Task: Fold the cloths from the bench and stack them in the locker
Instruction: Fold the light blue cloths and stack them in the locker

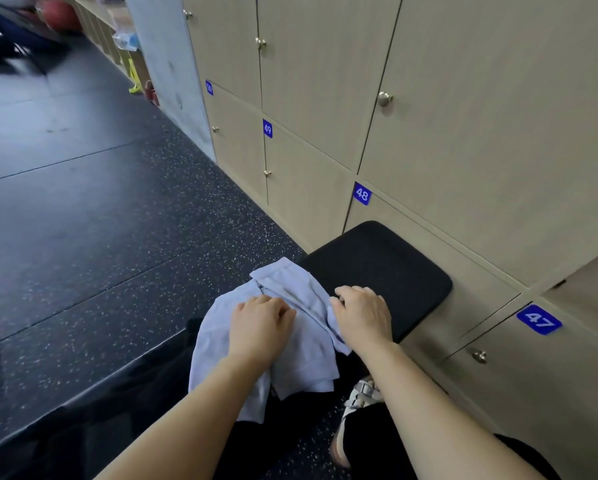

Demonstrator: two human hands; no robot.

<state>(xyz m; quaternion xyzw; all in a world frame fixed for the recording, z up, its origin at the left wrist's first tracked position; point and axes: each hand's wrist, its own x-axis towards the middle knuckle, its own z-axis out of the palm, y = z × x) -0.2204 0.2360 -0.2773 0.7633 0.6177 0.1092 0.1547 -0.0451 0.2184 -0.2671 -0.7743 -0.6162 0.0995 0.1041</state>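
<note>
Folding looks barely begun: 1 pale blue cloth [290, 341] lies rumpled, draped over the near end of the black bench [387, 271]. The left hand [261, 323] presses on it with fingers curled together; the right hand [361, 315] pinches a fold. Every locker [429, 98] door in view is shut, so nothing seems stacked yet.
</note>
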